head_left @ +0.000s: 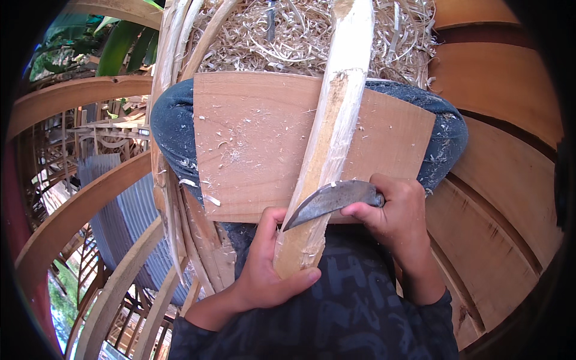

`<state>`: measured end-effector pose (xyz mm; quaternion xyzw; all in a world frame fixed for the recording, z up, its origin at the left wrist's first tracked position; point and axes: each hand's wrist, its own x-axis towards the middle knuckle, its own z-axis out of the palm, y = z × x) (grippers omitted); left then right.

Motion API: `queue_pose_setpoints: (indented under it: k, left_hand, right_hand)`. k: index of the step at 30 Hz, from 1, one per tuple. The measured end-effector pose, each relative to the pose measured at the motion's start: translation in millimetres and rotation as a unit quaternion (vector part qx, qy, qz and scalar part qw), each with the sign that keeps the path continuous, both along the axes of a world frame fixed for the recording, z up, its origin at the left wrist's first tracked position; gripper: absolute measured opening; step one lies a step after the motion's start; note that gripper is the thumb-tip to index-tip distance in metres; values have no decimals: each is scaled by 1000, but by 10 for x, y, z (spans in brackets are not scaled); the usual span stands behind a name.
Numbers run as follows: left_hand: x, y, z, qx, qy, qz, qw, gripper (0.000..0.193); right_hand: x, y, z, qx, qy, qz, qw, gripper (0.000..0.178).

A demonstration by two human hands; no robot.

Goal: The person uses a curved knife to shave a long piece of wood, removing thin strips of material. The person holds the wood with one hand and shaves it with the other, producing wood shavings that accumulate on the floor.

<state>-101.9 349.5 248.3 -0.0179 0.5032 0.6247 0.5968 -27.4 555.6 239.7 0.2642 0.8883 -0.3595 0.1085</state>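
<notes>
In the head view, the only one, a person sits with a flat wooden board (258, 144) laid across both denim-covered thighs (174, 126), seemingly as a work surface that also shields the legs. A long pale wooden strip (329, 132) slants over it, its far end up by a heap of shavings (258, 57) and its near end past the board's near edge, in front of the dark shirt (354, 300).

The left hand (262, 279) is closed around that near end, fingers along the left side and thumb across the front, probably to keep the strip from sliding or rolling. The right hand (403, 207) grips the handle of a curved knife (333, 201), thumb set by the base of the blade, likely for finer control of its angle. The blade lies across the strip just above the left hand, its tip close to the left fingers; whether the edge bites into the wood cannot be told.

At least 2 long wooden pieces (171, 198) stand to the left, and broad brown planks (486, 162) line the right side.
</notes>
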Motion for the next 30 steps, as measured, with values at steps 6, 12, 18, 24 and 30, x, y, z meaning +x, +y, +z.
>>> queue_pose_setpoints:
  k: [6,12,18,24,30]
  left_hand:
    - [-20,27,62,24,-25,13,999,70]
    - [-86,8,74,-33,-56,-9,998,71]
    - [67,36,29,-11,124,-37,992,73]
    - [91,-29,182,30,83,-93,992,71]
    - [-3,-3,42,2,61,-22,998,67]
  right_hand:
    - [112,469,-325,51,3,-192,980,64]
    - [198,162,21,-82,24,-146,986,62]
    - [-11,74,-28,28,18,-9,999,65]
    - [-19,945,-324,114,-11,-257,959,71]
    - [180,163,87,-70,81,-117,987,65]
